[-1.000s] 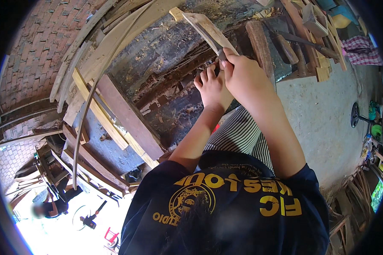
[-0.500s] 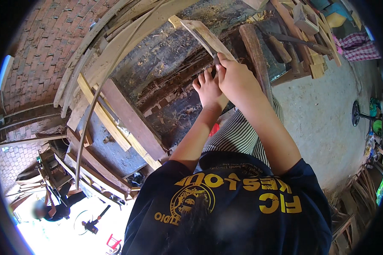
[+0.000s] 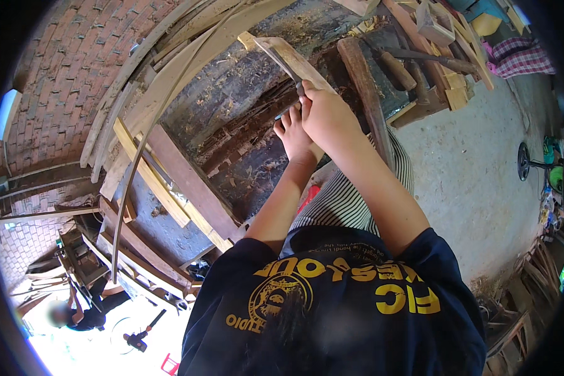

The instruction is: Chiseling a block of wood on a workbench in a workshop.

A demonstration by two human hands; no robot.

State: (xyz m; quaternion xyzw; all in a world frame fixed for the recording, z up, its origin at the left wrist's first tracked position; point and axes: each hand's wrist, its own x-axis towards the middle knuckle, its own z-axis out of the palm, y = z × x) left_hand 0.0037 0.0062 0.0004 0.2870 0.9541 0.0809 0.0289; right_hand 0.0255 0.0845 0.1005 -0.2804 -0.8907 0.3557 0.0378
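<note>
From the head view, I see the right hand point(image 3: 332, 114) in the upper middle of the frame, closed in a fist around the dark handle of a slim tool point(image 3: 299, 86), which lies along the left edge of a pale board point(image 3: 297, 55). The board sits at the top centre, slanting over the cluttered bench point(image 3: 229, 78), its far end by a small yellow block point(image 3: 247, 41). The left hand point(image 3: 299, 139) is just below, fingers half curled; the right covers part of it, so I can't tell whether it grips anything. Should the board be poorly braced, a hard push might skid it sideways. If the tool slips off that narrow edge, knuckles could scrape the wood, and the left fingers, so close by, could be caught. The thick wooden bar point(image 3: 365, 84) just right might knock the right forearm if the stroke swings wide.
</note>
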